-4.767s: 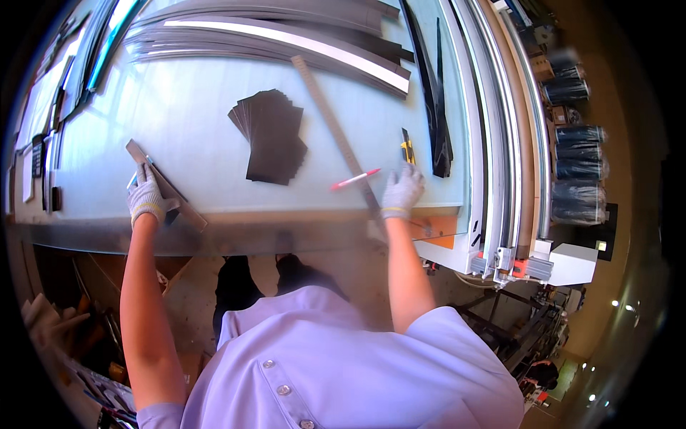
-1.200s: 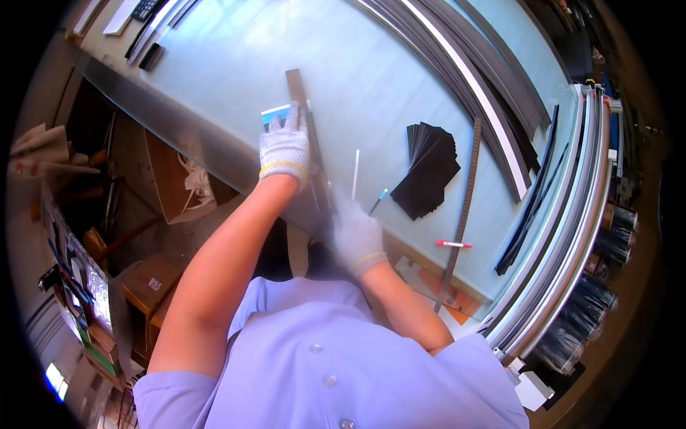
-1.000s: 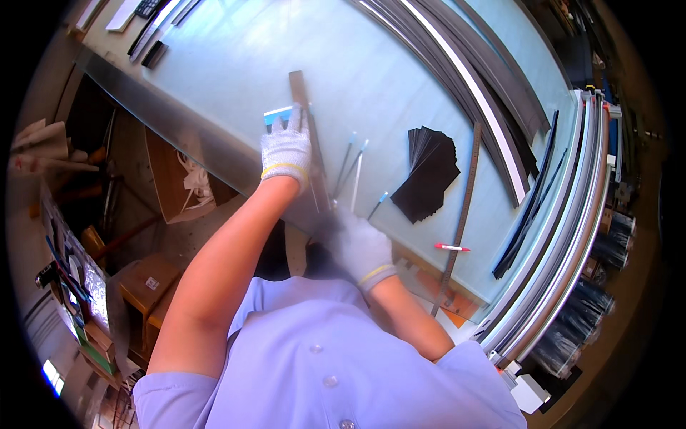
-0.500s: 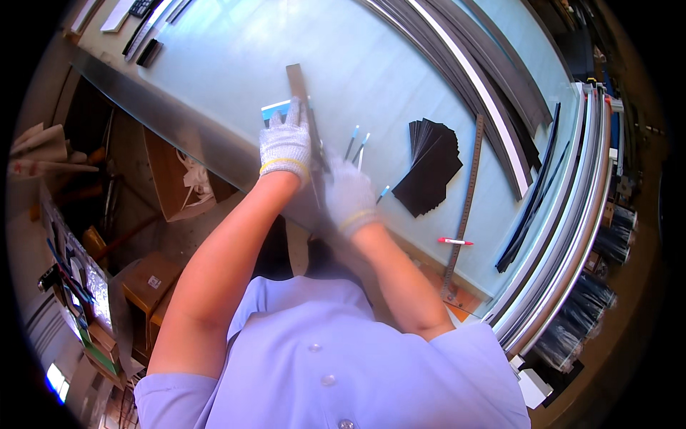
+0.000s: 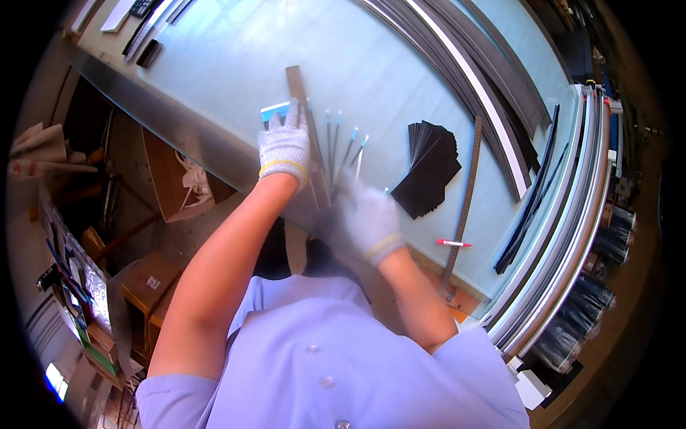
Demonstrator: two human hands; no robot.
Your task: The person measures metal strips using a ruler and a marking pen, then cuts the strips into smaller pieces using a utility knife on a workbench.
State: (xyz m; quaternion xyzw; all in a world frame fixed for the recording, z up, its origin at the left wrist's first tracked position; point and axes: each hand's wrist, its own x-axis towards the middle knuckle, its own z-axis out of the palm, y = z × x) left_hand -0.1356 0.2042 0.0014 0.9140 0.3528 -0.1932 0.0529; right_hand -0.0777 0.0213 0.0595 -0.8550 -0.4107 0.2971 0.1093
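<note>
My left hand (image 5: 284, 149), in a pale knitted glove, lies flat with its fingers stretched out along a straight flat bar (image 5: 296, 82). Under its fingertips sits a blue and white piece (image 5: 274, 111), mostly covered. The bar runs from the glass tabletop (image 5: 236, 71) toward my body. To its right, several thin dark strips with light blue tips (image 5: 347, 149) fan out on the glass. My right hand (image 5: 373, 220), gloved too, is smeared by motion near the lower ends of these strips. Whether it holds anything cannot be made out.
A fanned stack of black sheets (image 5: 427, 168) lies to the right. Beyond it are a long ruler (image 5: 468, 193), a red and white marker (image 5: 454, 243) and long dark profiles (image 5: 493, 86). The table's near edge (image 5: 164, 125) slants past an open cardboard box (image 5: 171, 179).
My right hand has swept right and slightly toward my body, away from the bar. More of the blue-tipped strips show now. My left hand stays nearly in place.
</note>
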